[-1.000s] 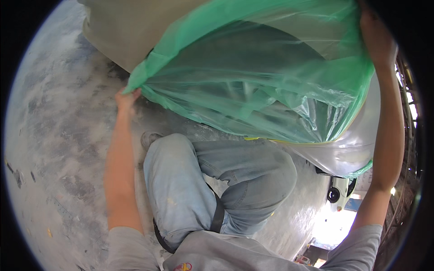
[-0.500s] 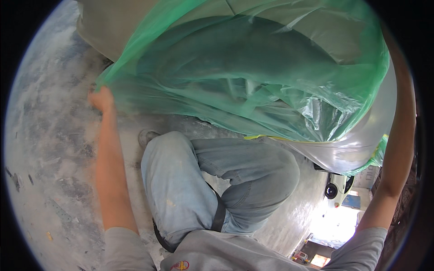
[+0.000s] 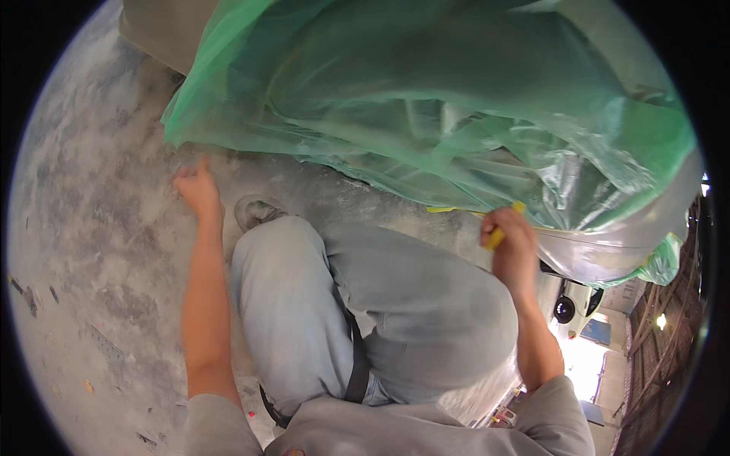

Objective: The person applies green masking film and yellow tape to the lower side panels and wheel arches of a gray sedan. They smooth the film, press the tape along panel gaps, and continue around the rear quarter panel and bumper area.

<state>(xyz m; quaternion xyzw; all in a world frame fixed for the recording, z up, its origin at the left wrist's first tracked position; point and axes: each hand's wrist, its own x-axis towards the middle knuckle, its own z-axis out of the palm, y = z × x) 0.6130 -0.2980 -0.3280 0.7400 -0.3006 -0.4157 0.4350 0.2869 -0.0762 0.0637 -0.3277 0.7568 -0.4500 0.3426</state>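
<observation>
Crouched on the floor (image 3: 84, 251), my right hand (image 3: 513, 251) pinches yellow tape (image 3: 496, 237) at the green sheet (image 3: 426, 99)'s lower edge; my left hand (image 3: 199, 190) hangs free, fingers loose; sheet draped, edge mostly untaped.

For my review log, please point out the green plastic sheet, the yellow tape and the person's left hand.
green plastic sheet (image 3: 426, 99), head view, middle of the draped film.
yellow tape (image 3: 498, 235), head view, the piece by the right hand's fingers.
left hand (image 3: 198, 188), head view, back of the hand.
</observation>
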